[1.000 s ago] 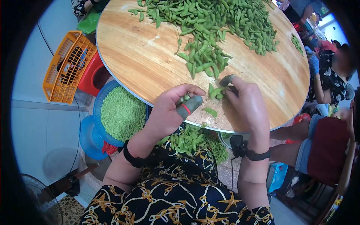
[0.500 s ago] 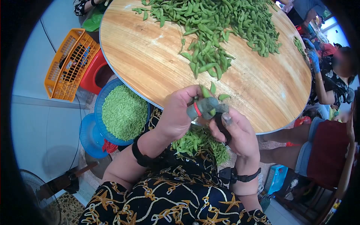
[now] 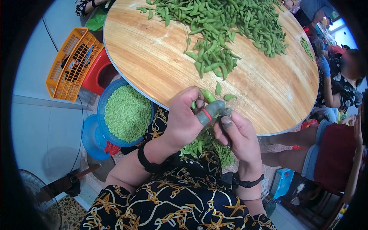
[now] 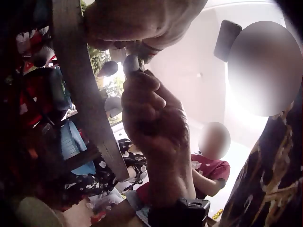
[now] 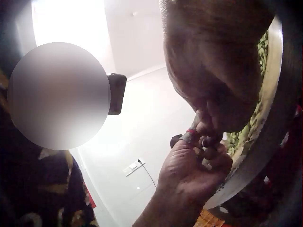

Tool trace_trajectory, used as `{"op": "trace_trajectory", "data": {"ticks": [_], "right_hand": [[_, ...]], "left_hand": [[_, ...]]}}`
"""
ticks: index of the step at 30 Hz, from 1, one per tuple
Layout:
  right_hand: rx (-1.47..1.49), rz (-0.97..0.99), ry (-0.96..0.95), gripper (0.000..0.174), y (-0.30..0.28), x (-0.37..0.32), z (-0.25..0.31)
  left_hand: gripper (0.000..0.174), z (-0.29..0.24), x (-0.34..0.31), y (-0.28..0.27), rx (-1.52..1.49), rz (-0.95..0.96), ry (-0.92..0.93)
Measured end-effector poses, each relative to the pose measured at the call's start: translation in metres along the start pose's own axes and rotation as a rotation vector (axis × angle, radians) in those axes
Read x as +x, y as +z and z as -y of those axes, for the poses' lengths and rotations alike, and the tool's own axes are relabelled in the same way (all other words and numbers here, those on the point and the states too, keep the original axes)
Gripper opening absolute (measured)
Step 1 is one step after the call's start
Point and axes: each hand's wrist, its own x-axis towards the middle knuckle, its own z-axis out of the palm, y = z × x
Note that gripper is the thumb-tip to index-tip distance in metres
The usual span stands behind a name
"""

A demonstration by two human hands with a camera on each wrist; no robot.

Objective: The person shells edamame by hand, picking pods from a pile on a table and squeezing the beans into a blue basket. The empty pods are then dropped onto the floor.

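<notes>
In the head view my left hand [image 3: 183, 117] holds a green soybean pod [image 3: 207, 96] over the table's near edge. Its thumb wears a grey-green finger cover [image 3: 212, 110] with a red band. My right hand [image 3: 243, 140] meets that thumb, fingers curled in and dark-covered tips pinching the pod's lower end. The fingers hide most of this end. Two loose pods [image 3: 218, 88] lie on the wooden table [image 3: 153, 65] just past the hands. In the right wrist view the left hand [image 5: 194, 168] shows its curled fingers from below.
A large heap of pods [image 3: 230, 23] covers the table's far side. On the left stand a blue basket [image 3: 100, 111] full of shelled beans, a red stool [image 3: 92, 78] and an orange crate [image 3: 57, 82]. More pods [image 3: 193, 147] lie below the table edge. Other people sit at right.
My right hand came from the tabletop to the left hand, bringing a pod that the left hand now holds. Over the last half second both hands stayed together, shifting only slightly.
</notes>
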Motion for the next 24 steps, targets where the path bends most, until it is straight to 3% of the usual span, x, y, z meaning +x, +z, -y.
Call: {"op": "trace_trajectory", "data": {"ticks": [4, 11, 13, 14, 16, 19, 23, 24], "right_hand": [[0.182, 0.012, 0.059, 0.029, 0.002, 0.0, -0.001], [0.084, 0.024, -0.021, 0.025, -0.001, 0.0, -0.007], [0.204, -0.002, 0.052, 0.021, 0.002, -0.002, -0.003], [0.205, -0.001, 0.054, 0.021, 0.003, -0.003, -0.003], [0.421, 0.072, 0.133, 0.019, 0.004, -0.003, -0.003], [0.537, 0.104, 0.179, 0.018, 0.005, -0.004, -0.003], [0.349, 0.014, 0.047, 0.015, 0.007, -0.001, -0.01], [0.035, -0.111, -0.025, 0.013, 0.01, -0.002, -0.009]], "left_hand": [[0.026, -0.006, 0.0, -0.001, 0.107, -0.031, 0.007], [0.022, -0.001, -0.003, -0.003, 0.192, -0.005, 0.058], [0.015, 0.011, 0.0, -0.005, -0.054, 0.173, 0.174], [0.015, 0.014, -0.001, -0.006, -0.054, 0.172, 0.172], [0.014, 0.011, -0.002, -0.009, -0.402, 0.365, 0.006], [0.019, 0.009, -0.002, -0.013, -0.514, 0.434, -0.061], [0.022, 0.006, -0.006, -0.009, -0.304, 0.356, -0.026], [0.024, 0.003, -0.008, -0.005, -0.274, 0.289, -0.105]]}}
